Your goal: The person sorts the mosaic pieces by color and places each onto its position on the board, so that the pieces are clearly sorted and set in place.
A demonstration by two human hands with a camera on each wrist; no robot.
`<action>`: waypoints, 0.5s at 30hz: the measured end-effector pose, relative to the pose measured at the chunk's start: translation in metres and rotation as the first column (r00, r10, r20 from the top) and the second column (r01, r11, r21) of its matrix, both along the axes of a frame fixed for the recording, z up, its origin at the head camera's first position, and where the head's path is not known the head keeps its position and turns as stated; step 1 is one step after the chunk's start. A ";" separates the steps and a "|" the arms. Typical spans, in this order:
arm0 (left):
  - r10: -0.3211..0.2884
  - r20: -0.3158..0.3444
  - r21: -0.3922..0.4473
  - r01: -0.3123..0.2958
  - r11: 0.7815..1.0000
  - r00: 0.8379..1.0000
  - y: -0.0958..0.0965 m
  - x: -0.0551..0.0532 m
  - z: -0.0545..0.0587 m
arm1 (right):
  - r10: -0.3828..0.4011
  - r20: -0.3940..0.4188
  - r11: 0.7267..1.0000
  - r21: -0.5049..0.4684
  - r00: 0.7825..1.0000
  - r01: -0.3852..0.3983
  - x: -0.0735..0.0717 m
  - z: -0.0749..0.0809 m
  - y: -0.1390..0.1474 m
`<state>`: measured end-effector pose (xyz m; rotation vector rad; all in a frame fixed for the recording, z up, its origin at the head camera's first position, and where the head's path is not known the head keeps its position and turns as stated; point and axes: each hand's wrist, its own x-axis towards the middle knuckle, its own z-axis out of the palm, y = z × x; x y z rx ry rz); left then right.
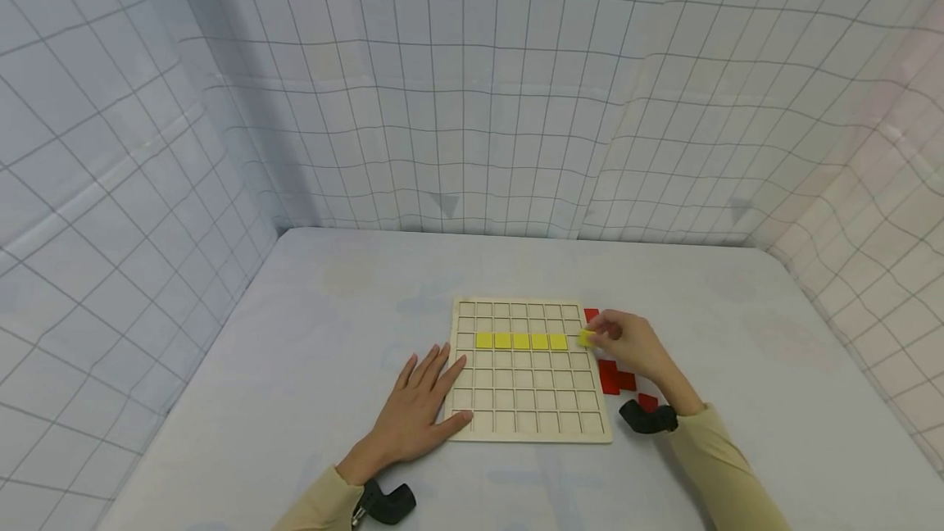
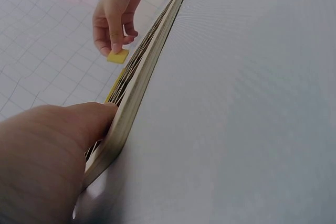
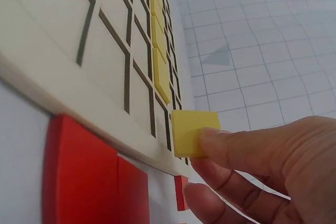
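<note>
A pale wooden grid board [image 1: 531,437] lies on the table, with a row of several yellow square tiles [image 1: 521,342] set in its cells. My right hand [image 1: 630,344] pinches another yellow tile [image 3: 188,132] between thumb and fingers, held over the right end of that row. In the left wrist view this tile hangs above the board's surface. My left hand [image 1: 413,419] rests with fingers spread at the board's left edge. Its thumb [image 2: 97,118] lies over the rim near the lower left corner.
Several red tiles [image 1: 609,377] lie on the table along the board's right side, partly beneath my right hand and wrist. A white tabletop [image 1: 354,285] surrounds the board. Grid-patterned white curtains [image 1: 472,105] stand behind it and on both sides.
</note>
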<state>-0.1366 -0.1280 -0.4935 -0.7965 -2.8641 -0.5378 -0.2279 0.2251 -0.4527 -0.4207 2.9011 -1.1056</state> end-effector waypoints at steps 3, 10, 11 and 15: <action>-0.001 -0.005 0.009 0.001 1.000 1.000 0.000 0.000 0.000 | 0.019 0.010 1.000 -0.010 1.000 -0.019 0.000 0.001 -0.002; -0.003 0.012 0.024 0.002 1.000 1.000 0.000 0.000 -0.002 | 0.018 0.061 0.999 -0.031 0.998 -0.017 0.001 0.000 -0.006; -0.003 0.010 0.025 0.002 1.000 1.000 0.000 0.000 -0.002 | 0.019 0.062 0.999 -0.028 0.998 -0.017 0.001 0.000 -0.007; -0.002 0.013 0.017 0.001 1.000 1.000 -0.001 -0.001 -0.002 | 0.023 0.055 1.000 -0.019 0.998 -0.022 0.001 -0.002 -0.008</action>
